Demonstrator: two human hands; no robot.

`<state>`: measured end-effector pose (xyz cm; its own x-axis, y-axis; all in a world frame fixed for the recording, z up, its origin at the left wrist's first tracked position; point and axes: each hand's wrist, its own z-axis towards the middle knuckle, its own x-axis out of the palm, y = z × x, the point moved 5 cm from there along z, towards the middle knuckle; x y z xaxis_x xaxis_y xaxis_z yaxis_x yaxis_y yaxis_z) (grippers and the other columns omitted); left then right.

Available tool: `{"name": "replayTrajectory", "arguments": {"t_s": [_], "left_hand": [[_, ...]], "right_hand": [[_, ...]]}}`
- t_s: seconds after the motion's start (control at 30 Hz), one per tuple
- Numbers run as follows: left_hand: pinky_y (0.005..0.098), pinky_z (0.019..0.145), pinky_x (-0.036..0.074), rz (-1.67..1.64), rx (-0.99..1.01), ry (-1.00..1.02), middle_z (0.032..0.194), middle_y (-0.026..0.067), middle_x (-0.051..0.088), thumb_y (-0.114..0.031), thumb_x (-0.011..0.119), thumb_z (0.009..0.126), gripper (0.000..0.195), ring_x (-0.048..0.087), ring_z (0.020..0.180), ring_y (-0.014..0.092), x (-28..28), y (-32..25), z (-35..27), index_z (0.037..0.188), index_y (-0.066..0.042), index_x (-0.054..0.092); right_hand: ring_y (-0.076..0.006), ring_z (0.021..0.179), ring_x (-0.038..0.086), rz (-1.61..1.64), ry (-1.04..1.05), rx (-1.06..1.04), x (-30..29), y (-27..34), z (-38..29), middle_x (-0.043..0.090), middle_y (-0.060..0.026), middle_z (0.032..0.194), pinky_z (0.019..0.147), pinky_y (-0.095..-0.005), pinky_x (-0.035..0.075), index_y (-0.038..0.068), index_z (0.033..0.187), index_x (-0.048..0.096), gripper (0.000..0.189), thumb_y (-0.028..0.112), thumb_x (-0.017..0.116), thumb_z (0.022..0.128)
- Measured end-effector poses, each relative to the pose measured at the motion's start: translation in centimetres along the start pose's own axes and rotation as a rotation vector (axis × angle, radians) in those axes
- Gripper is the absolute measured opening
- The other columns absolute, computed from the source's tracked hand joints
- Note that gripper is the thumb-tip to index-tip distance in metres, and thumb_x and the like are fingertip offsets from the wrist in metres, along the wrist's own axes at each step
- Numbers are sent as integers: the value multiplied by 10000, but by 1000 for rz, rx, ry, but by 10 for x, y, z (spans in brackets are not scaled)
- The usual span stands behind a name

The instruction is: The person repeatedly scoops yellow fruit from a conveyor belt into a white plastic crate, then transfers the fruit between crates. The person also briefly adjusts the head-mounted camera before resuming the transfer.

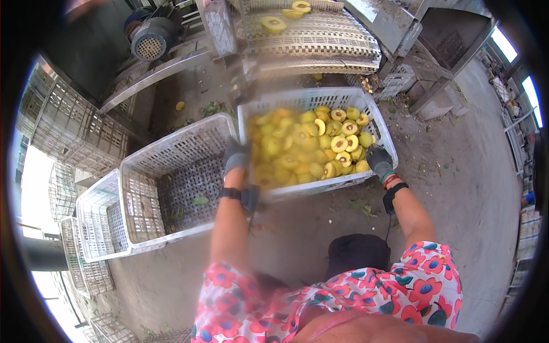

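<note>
A white plastic crate [309, 188] full of halved yellow-green stone fruit [339, 143] lies before me, under the end of a slatted conveyor belt [313, 38]. My right hand [379, 159], in a dark glove, is at the crate's right end, its fingers at the end wall. My left hand [236, 155], also gloved, is at the left end, where this crate meets an empty one; a smear blurs the view there, and which rim the fingers touch I cannot tell. The empty white crate [143, 193] holds only a few leaves. Several fruit halves [273, 24] lie on the belt.
Another white crate [103, 214] adjoins the empty one on the left. Stacked crates [77, 124] stand at the far left, near a metal frame with an electric motor [150, 43]. Leaves [363, 208] and scraps lie on the concrete floor. A metal support [441, 103] stands at the right.
</note>
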<state>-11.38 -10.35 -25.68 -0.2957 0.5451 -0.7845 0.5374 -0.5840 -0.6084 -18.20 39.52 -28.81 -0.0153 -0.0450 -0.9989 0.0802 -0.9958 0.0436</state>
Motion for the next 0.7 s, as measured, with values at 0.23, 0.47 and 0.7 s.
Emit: {"name": "replayTrajectory", "arguments": {"t_s": [0.23, 0.47, 0.7], "left_hand": [[436, 898, 443, 27, -13, 46, 1131, 285, 568, -479, 595, 789, 677, 545, 1073, 415, -4, -5, -5, 1242, 3, 453], [434, 900, 442, 5, -26, 17, 1123, 288, 571, -474, 585, 799, 669, 544, 1076, 409, -5, -7, -6, 1240, 11, 454], [463, 858, 454, -19, 8, -26, 1077, 314, 581, -521, 570, 789, 711, 561, 1021, 445, -1, -2, 3, 1232, 24, 457]], "right_hand": [[-336, 843, 628, 21, 2, -6, 0, 1, 1, 652, -145, 939, 743, -455, 485, 117, 952, 621, 267, 304, 452, 864], [-337, 799, 623, 26, -47, -75, 3, -1, 1, 648, -158, 894, 719, -457, 482, 92, 915, 621, 247, 268, 457, 859], [-378, 880, 604, 68, 12, -44, 6, -4, 5, 636, -202, 945, 776, -473, 471, 74, 1000, 608, 316, 324, 500, 840]]}}
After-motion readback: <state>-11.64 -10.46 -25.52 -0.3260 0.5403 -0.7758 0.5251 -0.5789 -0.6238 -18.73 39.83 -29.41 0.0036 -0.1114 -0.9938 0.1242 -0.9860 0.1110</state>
